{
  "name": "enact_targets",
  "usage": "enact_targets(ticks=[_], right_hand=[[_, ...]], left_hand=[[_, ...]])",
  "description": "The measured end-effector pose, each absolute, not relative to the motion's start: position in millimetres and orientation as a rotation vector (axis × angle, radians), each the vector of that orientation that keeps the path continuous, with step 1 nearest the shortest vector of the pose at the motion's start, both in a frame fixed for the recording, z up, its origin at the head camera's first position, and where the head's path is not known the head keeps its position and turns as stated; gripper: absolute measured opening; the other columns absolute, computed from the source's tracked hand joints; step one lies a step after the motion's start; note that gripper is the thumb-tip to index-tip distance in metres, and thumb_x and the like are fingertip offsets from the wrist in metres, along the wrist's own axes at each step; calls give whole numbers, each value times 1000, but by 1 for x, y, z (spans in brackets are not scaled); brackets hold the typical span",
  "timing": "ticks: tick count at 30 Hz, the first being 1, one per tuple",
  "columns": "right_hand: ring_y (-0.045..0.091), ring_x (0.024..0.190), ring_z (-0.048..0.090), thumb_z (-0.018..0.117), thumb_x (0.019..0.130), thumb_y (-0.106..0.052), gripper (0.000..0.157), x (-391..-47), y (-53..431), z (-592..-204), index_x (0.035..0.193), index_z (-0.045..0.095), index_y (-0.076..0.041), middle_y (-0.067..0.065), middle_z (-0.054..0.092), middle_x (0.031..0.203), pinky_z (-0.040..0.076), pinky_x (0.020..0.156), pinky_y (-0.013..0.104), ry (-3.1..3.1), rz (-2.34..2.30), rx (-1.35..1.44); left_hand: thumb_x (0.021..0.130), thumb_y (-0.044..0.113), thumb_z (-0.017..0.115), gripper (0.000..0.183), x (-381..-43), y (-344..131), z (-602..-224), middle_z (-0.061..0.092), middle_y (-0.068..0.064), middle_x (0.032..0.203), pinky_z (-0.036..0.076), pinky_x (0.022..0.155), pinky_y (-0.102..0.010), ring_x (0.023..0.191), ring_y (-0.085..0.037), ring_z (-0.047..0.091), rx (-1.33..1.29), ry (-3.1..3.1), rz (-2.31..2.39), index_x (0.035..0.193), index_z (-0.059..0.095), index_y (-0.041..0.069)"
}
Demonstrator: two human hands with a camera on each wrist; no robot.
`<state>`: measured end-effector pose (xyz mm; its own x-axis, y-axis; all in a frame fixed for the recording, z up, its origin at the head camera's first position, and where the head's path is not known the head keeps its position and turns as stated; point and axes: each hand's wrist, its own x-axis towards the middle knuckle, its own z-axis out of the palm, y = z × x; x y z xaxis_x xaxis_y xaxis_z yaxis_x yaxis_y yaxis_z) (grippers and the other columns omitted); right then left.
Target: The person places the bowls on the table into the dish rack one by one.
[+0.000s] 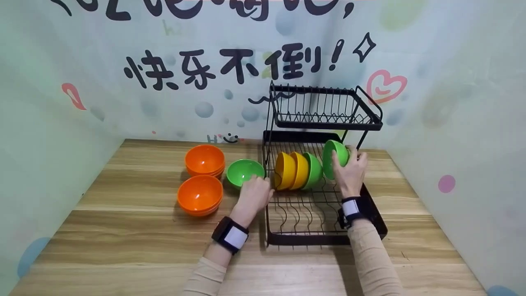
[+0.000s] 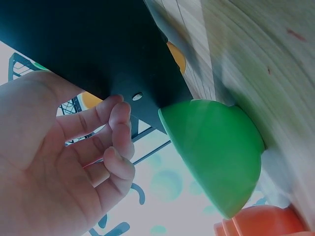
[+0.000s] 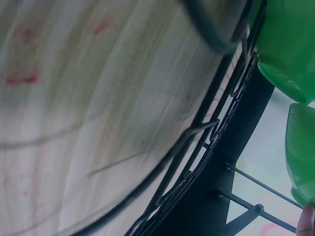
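On the right, my right hand grips a green bowl, tilted on its side at the lower tier of the black dish rack. Just left of it another green bowl and two yellow bowls stand on edge in a row. My left hand is at the rack's left side; its curled fingertips meet the black side panel, with the thumb hidden behind. Close beside it on the table is a third green bowl. Only a fingertip of the right hand shows in the right wrist view.
Two stacks of orange bowls, a rear stack and a front stack, stand on the wooden table to the left. Above the lower tier rises the rack's upper tier. A printed backdrop encloses the table at the back and sides.
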<state>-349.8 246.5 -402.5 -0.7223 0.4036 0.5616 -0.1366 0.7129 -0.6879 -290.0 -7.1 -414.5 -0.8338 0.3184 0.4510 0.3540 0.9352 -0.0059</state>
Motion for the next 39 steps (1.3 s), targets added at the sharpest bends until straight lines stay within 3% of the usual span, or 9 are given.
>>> enact_targets(ticks=[16, 31, 39], right_hand=[[31, 93, 45, 60, 86, -44, 55, -352, 247, -405, 126, 54, -7, 20, 44, 109, 42, 76, 45, -2239, 942, -185], [37, 105, 47, 59, 87, -48, 56, -352, 249, -408, 127, 53, -9, 23, 46, 114, 43, 88, 51, -2395, 933, -174], [34, 97, 46, 57, 88, -52, 58, -352, 248, -410, 129, 52, -12, 23, 46, 111, 42, 83, 48, -2480, 918, -168]], left_hand=[[86, 31, 66, 28, -290, -7, -414, 71, -11, 85, 56, 62, -38, 84, -26, 64, -486, -2669, -120, 91, 66, 4], [88, 31, 64, 29, -291, -7, -413, 71, -12, 88, 56, 66, -39, 87, -27, 64, -493, -2718, -135, 95, 66, 3], [87, 30, 65, 28, -290, -7, -412, 71, -12, 87, 56, 63, -38, 84, -27, 64, -493, -2695, -137, 92, 66, 3]])
